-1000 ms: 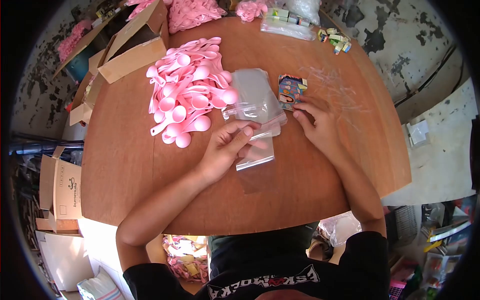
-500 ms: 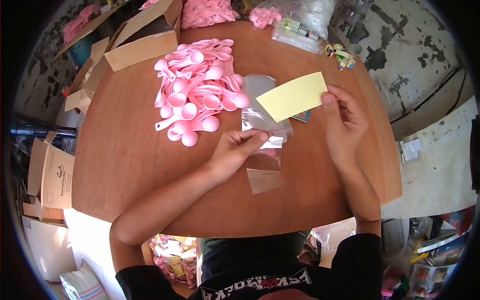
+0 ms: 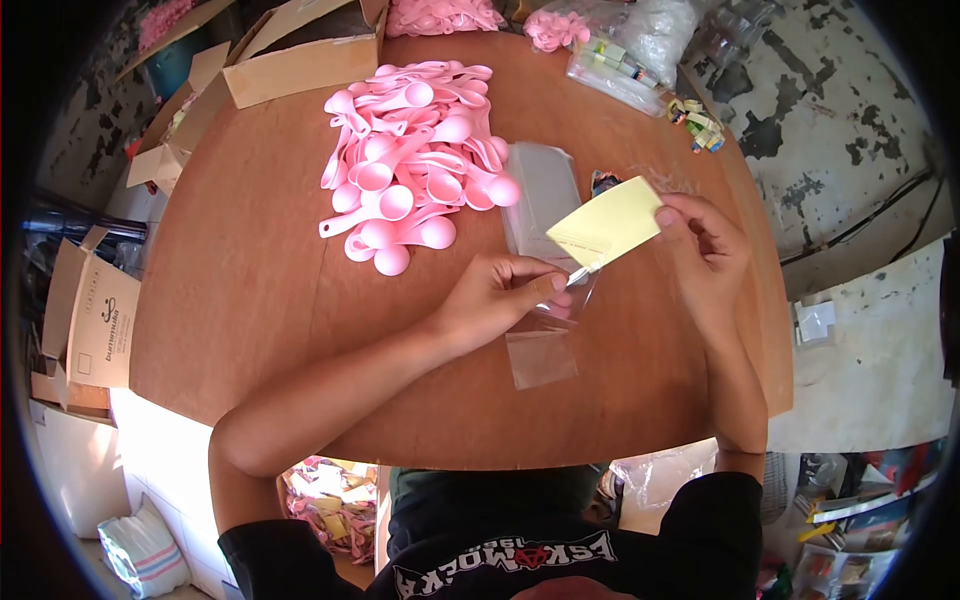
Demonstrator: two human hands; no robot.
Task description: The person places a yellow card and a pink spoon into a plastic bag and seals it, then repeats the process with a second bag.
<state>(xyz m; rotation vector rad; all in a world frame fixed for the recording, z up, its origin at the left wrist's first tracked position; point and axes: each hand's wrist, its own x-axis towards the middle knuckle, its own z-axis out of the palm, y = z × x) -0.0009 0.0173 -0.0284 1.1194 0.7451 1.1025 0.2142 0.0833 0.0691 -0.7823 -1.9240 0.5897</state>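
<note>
The left hand (image 3: 505,290) lies near the middle of the round wooden table (image 3: 250,300), its thumb and forefinger pinched together on the top edge of a small clear bag (image 3: 542,350). The bag lies flat on the wood, its body stretching toward the near edge, below the fingers. The right hand (image 3: 705,245) is to the right and a little farther away, raised off the table. It grips a yellow card (image 3: 607,222) by its right end between thumb and fingers. The card slants down to the left, and its lower left corner meets the bag's mouth right beside the left fingertips; whether the corner is already inside the bag I cannot tell.

Just beyond the card lies a stack of clear bags (image 3: 545,185), and a printed, colourful card (image 3: 605,181) peeks out at the yellow card's far edge. Left of the stack, touching it, is a heap of pink spoons (image 3: 415,160). An open cardboard box (image 3: 300,55) sits at the far left edge of the table, and small colourful packets (image 3: 700,125) lie at the far right.
</note>
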